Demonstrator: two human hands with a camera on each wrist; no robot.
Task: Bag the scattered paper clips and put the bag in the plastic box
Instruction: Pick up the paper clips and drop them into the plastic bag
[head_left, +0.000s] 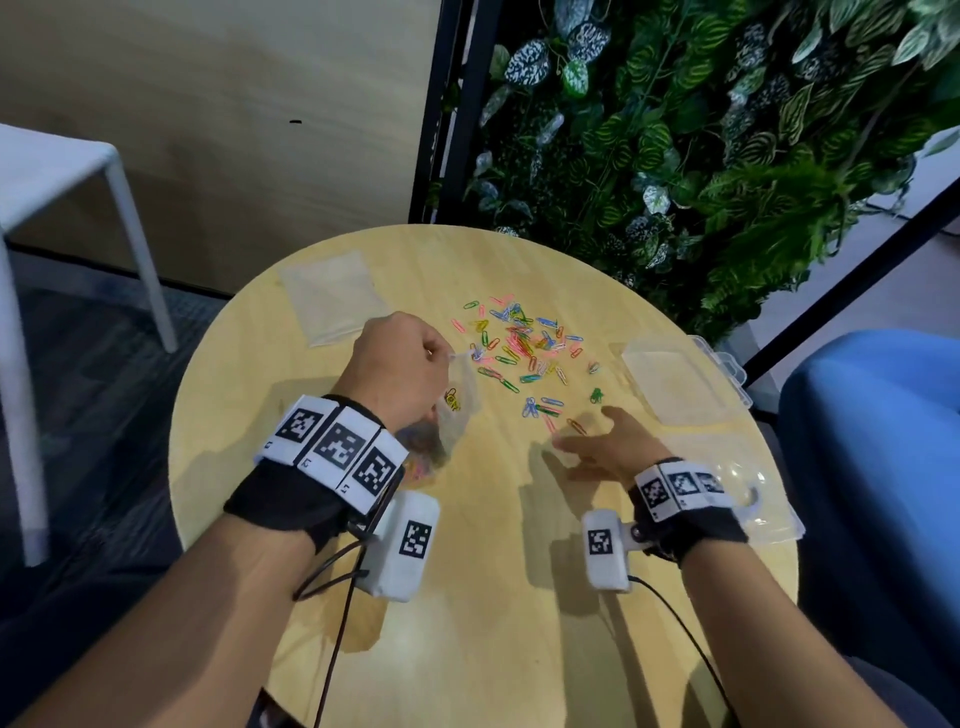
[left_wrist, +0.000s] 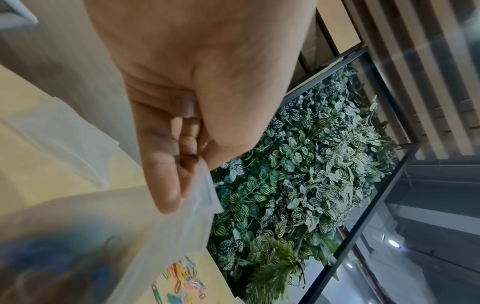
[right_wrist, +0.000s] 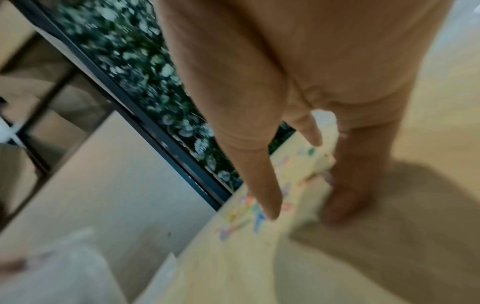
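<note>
Pinching bag (head_left: 457, 400) rim, left hand (head_left: 397, 364); right hand (head_left: 605, 449) fingers spread, nearer paper clips (head_left: 519, 345) lying just ahead.

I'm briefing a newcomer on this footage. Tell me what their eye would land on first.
The bright scatter of coloured paper clips in the middle of the round wooden table stands out first. Next comes the left hand pinching up a clear plastic bag with some clips already inside, while the open right hand reaches toward the nearest clips. The clear plastic box sits at the table's right edge.
</note>
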